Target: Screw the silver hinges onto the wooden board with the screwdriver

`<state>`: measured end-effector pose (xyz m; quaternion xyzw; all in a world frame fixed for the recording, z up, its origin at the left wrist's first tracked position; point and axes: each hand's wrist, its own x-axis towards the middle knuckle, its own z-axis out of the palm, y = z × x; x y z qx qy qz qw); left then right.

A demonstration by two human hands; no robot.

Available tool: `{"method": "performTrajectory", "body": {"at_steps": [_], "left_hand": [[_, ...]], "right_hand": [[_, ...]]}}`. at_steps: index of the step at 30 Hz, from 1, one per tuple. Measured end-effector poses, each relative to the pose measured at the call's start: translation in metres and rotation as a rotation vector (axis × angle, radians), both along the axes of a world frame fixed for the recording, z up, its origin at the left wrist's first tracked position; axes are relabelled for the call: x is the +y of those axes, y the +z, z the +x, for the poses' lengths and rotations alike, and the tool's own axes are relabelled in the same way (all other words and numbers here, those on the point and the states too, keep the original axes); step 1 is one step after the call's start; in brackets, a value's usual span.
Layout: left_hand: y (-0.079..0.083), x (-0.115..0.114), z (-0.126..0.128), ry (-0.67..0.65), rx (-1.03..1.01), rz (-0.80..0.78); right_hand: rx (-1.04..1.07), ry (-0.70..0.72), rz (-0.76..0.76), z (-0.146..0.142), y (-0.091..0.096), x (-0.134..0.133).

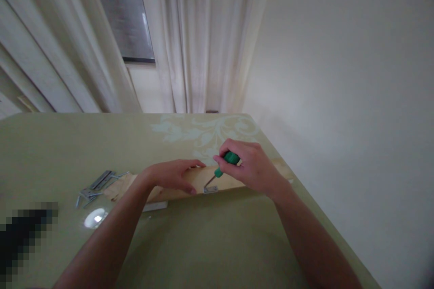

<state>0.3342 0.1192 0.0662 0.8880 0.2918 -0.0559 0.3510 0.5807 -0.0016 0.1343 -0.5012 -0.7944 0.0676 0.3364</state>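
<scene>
A pale wooden board lies lengthwise on the table. My left hand grips it across its width, the thumb by the near edge and the fingers over the far edge. My right hand is closed around the green handle of a screwdriver, which it holds tilted. The screwdriver's tip meets the left end of a small metal hinge at the board's near edge. Whether a screw sits under the tip is too small to tell.
Several metal hinges or brackets lie at the board's left end. A shiny round dish or lid and a white flat piece are nearer me. The green table ends close to the wall on the right. Curtains hang behind.
</scene>
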Motion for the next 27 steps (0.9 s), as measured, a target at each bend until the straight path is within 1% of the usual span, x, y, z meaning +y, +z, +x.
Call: {"method": "performTrajectory", "body": {"at_steps": [7, 13, 15, 17, 20, 22, 24, 25, 27], "left_hand": [[-0.002, 0.000, 0.001, 0.008, 0.009, -0.023], [0.000, -0.001, 0.001, 0.010, 0.004, -0.037], [0.000, -0.001, 0.001, 0.014, 0.006, -0.049], [-0.002, 0.000, 0.001, 0.019, -0.003, -0.060], [-0.006, 0.002, 0.000, 0.012, -0.035, -0.058], [-0.008, 0.003, -0.001, 0.004, -0.055, -0.060], [-0.009, 0.004, 0.000, 0.002, -0.075, -0.069], [-0.010, 0.004, 0.000, 0.005, -0.084, -0.067], [-0.011, 0.003, 0.000, 0.007, -0.093, -0.044]], "right_hand": [[0.037, 0.023, -0.017, 0.000, 0.003, -0.004], [0.001, 0.029, -0.002, -0.002, 0.004, -0.005], [-0.052, 0.025, 0.011, -0.003, 0.004, -0.006], [-0.168, -0.044, 0.078, -0.005, 0.003, -0.007], [-0.354, -0.228, 0.238, -0.013, 0.000, -0.009], [-0.398, -0.289, 0.293, -0.019, -0.002, -0.009], [-0.367, -0.266, 0.279, -0.026, -0.001, -0.007], [-0.331, -0.229, 0.251, -0.029, 0.001, -0.004], [-0.259, -0.101, 0.175, -0.033, 0.006, 0.003]]}}
